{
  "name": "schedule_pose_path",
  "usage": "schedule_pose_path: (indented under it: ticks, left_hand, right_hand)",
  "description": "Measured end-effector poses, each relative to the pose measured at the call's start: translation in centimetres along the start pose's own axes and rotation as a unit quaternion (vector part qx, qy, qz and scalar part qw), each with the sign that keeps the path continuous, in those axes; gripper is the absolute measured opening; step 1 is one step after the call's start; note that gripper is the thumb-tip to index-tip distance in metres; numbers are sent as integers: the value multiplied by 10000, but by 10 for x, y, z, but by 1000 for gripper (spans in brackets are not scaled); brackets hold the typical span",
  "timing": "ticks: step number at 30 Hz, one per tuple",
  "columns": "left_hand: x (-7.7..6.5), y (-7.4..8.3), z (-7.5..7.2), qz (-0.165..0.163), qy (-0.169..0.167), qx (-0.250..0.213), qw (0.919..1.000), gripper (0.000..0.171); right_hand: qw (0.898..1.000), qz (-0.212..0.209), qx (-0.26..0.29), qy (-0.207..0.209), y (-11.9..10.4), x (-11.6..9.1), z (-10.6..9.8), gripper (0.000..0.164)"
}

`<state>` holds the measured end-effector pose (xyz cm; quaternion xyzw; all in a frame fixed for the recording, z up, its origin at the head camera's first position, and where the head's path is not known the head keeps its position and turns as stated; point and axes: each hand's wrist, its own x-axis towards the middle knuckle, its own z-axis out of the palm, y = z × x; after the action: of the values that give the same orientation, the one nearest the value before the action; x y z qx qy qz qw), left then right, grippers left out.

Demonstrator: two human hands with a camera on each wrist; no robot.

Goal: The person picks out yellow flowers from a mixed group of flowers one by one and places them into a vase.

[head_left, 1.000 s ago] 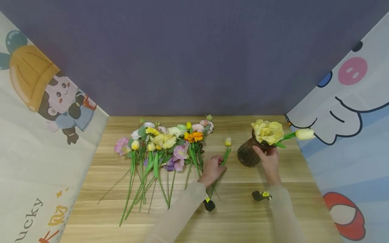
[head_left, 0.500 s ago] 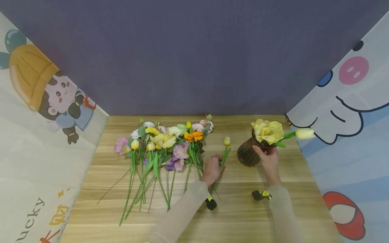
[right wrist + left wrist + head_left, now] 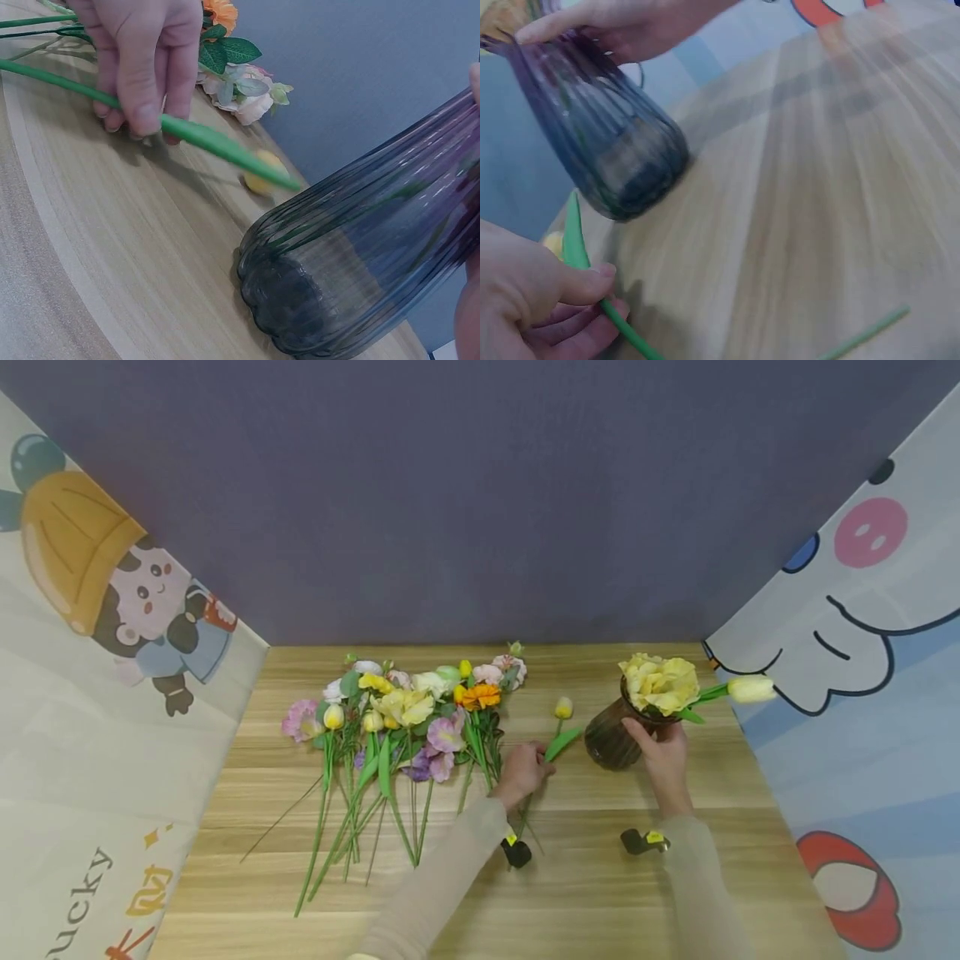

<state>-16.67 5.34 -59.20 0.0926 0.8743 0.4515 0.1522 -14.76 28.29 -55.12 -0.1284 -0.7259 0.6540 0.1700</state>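
Observation:
Between the thumb and fingers of my left hand (image 3: pixel 522 774) is the green stem of a pale yellow tulip (image 3: pixel 564 707). Its bud points away from me, and one leaf (image 3: pixel 217 146) angles toward the vase in the right wrist view. My right hand (image 3: pixel 665 762) grips a dark, ribbed glass vase (image 3: pixel 611 739) near its rim. The vase leans to the right, its base low over the table. A big ruffled yellow flower (image 3: pixel 660 683) and a cream tulip (image 3: pixel 750 689) stick out of its mouth, and stems show through the glass (image 3: pixel 360 247).
Left of my left hand, many loose flowers lie in a spread on the wooden table (image 3: pixel 600 910), among them an orange bloom (image 3: pixel 480 697) and purple-pink ones (image 3: pixel 446 732). A dark wall (image 3: pixel 480 510) stands behind, with printed panels at both sides.
The tulip in my left hand has turned, so its leaf now swings out to the right, toward the vase. My right hand and the vase have stayed in place.

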Motion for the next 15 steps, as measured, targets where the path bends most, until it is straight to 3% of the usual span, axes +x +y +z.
schedule_pose_path:
  ticks: [7,11,15]
  left_hand:
    - [6,15,-19,152,-61,-454,9988,24]
    - [11,29,-33,491,119,-599,9969,25]
    - [12,47,-49,849,327,-1217,9884,25]
  right_hand:
    - [10000,40,2,2,0,0,1,62]
    - [10000,64,16,10,0,1,1,63]
    - [9999,129,8,16,0,1,0,63]
